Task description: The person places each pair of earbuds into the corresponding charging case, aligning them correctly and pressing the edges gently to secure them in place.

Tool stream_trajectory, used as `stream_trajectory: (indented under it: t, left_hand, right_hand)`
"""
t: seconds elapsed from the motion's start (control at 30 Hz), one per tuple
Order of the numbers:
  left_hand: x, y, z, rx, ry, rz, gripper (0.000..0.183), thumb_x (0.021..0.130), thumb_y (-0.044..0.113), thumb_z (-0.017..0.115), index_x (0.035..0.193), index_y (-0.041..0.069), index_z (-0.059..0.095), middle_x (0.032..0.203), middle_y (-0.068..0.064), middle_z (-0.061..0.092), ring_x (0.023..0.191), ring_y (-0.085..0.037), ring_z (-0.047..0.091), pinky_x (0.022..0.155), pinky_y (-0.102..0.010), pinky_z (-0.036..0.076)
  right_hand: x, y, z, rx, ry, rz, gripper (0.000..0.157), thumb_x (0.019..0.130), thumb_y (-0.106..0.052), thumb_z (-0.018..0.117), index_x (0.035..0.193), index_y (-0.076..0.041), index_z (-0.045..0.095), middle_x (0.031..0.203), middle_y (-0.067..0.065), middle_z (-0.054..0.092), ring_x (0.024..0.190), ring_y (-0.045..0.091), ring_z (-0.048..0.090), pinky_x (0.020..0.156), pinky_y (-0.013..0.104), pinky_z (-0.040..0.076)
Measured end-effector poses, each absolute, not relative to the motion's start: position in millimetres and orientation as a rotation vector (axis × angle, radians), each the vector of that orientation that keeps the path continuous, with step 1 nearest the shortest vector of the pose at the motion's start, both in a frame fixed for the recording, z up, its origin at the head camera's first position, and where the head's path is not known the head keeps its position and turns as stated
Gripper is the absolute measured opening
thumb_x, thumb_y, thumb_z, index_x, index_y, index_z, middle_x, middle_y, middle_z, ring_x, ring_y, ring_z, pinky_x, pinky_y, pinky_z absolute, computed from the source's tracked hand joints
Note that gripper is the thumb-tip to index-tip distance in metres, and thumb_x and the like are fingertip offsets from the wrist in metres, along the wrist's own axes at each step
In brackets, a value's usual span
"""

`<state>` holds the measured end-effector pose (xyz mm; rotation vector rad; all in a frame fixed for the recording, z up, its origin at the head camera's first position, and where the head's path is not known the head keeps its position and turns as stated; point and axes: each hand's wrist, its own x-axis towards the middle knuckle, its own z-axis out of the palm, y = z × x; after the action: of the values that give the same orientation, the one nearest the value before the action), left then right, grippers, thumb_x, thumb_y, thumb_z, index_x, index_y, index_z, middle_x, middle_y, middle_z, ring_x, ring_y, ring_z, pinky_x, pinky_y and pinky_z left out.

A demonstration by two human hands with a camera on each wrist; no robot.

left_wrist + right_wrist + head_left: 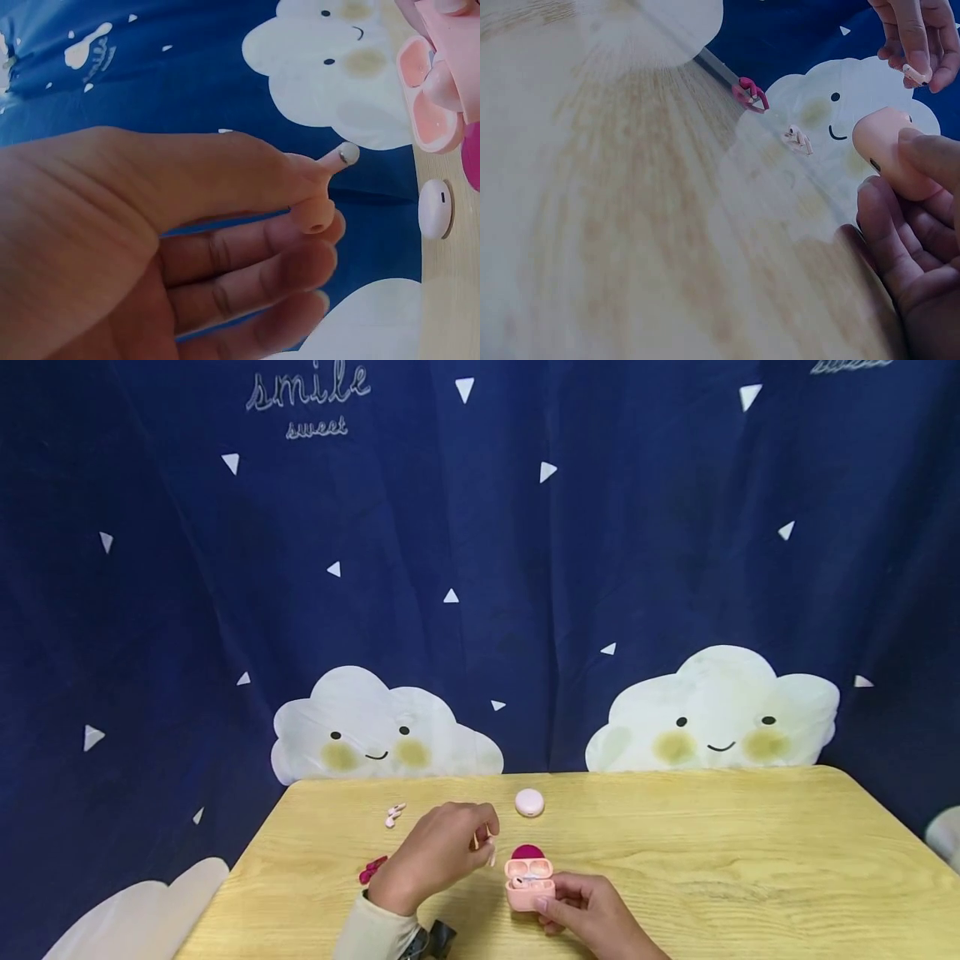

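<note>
Navy curtain (547,568) at back, wooden table (712,843) in front. Left hand (444,856) and right hand (596,914) over it. Open pink case (528,902): right fingers clamped on it. Pale round case (529,802) near far edge; magenta round case (528,852) just beyond pink one. Magenta earbuds (366,877), pale earbuds (391,821) on table's left side. Loose pink earbud (313,215) pinched in left fingers, left of pink case; second earbud (518,882) inside it.

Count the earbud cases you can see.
3: the open peach case in the right hand, the magenta case partly hidden behind it, and the pale pink case farther back on the table. Others may be hidden.
</note>
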<state>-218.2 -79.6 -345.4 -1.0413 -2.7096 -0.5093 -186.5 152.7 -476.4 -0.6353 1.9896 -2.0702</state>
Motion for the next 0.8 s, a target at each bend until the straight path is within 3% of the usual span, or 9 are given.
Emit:
stream_trajectory:
  t: [0.57,0.8]
  left_hand:
    - [-216,-70,-348,-1.205,-2.595,-0.625,0.011,0.082,0.002,0.069,0.087,0.011,0.073,0.078,0.006,0.063,0.068,-0.003,0.053,0.064,-0.012,0.042]
    - [-215,-65,-352,-1.214,-2.626,-0.634,0.013,0.08,0.002,0.069,0.085,0.014,0.072,0.075,0.01,0.06,0.065,-0.003,0.052,0.061,-0.01,0.039]
  right_hand:
    - [-188,154,-478,-0.688,2.0,-2.055,0.031,0.095,-0.009,0.06,0.115,0.015,0.059,0.096,0.028,0.066,0.077,0.013,0.066,0.071,0.035,0.057]
    - [-189,153,-479,-0.688,2.006,-2.043,0.031,0.095,-0.009,0.06,0.115,0.015,0.06,0.095,0.025,0.068,0.076,0.014,0.067,0.071,0.034,0.057]
